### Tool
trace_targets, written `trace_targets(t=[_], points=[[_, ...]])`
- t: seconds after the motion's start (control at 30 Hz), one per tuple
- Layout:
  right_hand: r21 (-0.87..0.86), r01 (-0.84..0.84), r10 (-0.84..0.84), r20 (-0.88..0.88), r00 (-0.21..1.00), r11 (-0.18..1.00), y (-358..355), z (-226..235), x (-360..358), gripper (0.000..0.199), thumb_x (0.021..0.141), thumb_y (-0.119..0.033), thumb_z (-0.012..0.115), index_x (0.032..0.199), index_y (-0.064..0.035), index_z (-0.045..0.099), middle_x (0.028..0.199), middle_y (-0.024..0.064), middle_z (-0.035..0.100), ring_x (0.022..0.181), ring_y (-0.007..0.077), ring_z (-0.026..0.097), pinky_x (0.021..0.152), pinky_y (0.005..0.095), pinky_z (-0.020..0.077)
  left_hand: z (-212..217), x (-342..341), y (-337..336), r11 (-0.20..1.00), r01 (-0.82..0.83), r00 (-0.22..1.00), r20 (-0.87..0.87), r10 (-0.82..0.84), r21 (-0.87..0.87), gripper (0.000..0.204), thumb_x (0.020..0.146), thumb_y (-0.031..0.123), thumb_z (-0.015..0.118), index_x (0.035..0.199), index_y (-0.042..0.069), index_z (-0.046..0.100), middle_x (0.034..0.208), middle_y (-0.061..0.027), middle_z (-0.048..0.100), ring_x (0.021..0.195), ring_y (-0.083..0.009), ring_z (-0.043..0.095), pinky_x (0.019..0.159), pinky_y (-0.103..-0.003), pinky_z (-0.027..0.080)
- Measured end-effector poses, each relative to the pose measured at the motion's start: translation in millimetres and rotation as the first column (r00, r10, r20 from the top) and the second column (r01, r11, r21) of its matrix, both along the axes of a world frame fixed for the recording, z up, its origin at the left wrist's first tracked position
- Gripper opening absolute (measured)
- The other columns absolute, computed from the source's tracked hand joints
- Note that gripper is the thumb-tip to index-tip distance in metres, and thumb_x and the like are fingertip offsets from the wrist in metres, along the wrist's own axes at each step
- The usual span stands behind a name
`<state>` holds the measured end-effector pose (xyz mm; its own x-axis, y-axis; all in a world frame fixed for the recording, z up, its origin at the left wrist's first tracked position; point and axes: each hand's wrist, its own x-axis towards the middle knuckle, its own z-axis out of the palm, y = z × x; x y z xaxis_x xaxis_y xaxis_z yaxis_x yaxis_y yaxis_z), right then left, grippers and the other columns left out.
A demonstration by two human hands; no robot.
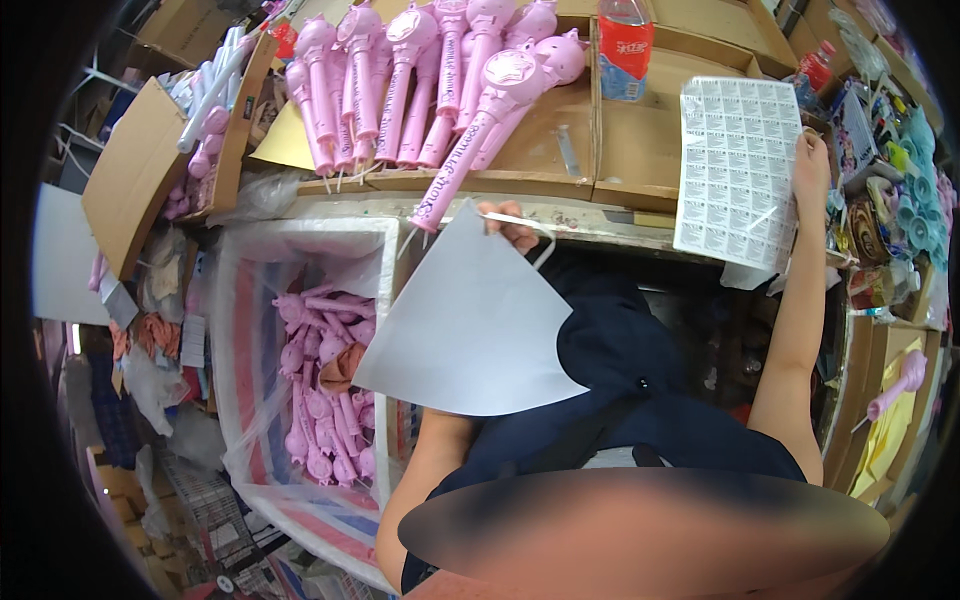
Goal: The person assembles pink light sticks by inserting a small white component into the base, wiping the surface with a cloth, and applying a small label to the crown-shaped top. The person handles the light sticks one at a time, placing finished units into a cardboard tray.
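My left hand (518, 230) pinches the top corner of a blank white sheet (470, 320), which hangs tilted in front of my body. A narrow white strip (530, 222) curls out beside those fingers, and the sheet hides part of the left forearm. Out to the right, my right hand (811, 172) has its fingers closed at the right edge of a sheet of printed labels (735, 170). That label sheet lies over the edge of the workbench. Just beyond my left hand, a pink toy wand (460, 165) with lettering on its handle slants over the bench edge.
Several pink toy wands (410, 60) are heaped in a cardboard tray (555, 175). A red-labelled drink bottle (625, 50) stands beside them. At the left, a plastic-lined box (390, 245) holds more pink wands. Light-blue plastic parts (920, 190) crowd the right side.
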<state>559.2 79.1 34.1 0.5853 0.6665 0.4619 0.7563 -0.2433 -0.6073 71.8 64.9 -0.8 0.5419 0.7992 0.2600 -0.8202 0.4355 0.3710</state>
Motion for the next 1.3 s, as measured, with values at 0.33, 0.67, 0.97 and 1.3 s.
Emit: trace_targets(t=[0.33,0.67,0.97,1.3], points=[[0.168,-0.857,0.839,0.186,0.512,0.487,-48.9,52.8,-265.9,0.029,0.074,-0.017,0.074,0.098,-0.0052,0.064,0.102,0.0117,0.062,0.104,0.0303,0.057,0.089,0.0391,0.0447,-6.7,20.6,-25.8,0.996,-0.085,0.97,-0.23,0.082,-0.006,0.018,0.096,0.021,0.054,0.099,0.003,0.053,0.108,-0.0118,0.055,0.104,-0.0244,0.058,0.094,-0.036,0.049],[0.377,-0.706,0.707,0.166,0.688,0.599,-43.3,43.5,-266.8,0.012,0.081,-0.007,0.065,0.089,-0.0052,0.056,0.087,0.0103,0.058,0.08,0.0271,0.058,0.068,0.0351,0.0458,-4.5,39.2,-32.3,0.948,-0.313,0.732,-0.65,0.203,-0.056,0.032,0.096,0.022,0.054,0.118,-0.001,0.054,0.097,-0.0145,0.065,0.085,-0.0239,0.064,0.075,-0.032,0.053],[0.321,0.031,0.282,-0.871,0.402,0.947,-195.3,-50.2,-100.9,0.018,0.093,-0.018,0.059,0.106,-0.0072,0.053,0.092,0.0032,0.059,0.082,0.0142,0.063,0.068,0.0289,0.0534,-41.8,1.8,24.8,0.99,0.139,0.928,-0.348,-0.136,-0.017,0.023,0.091,0.023,0.058,0.077,0.009,0.047,0.102,-0.0069,0.052,0.084,-0.0214,0.054,0.081,-0.039,0.044],[0.357,0.913,-0.548,-0.731,0.406,0.199,-427.7,-132.1,44.9,0.037,0.082,-0.012,0.072,0.111,-0.0028,0.05,0.079,0.0063,0.06,0.053,0.0103,0.052,0.043,0.0212,0.0394,-53.6,6.9,36.9,0.962,0.258,0.936,-0.269,-0.226,0.091,0.023,0.094,0.028,0.054,0.083,0.009,0.048,0.099,-0.0065,0.054,0.088,-0.0212,0.055,0.083,-0.04,0.044]])
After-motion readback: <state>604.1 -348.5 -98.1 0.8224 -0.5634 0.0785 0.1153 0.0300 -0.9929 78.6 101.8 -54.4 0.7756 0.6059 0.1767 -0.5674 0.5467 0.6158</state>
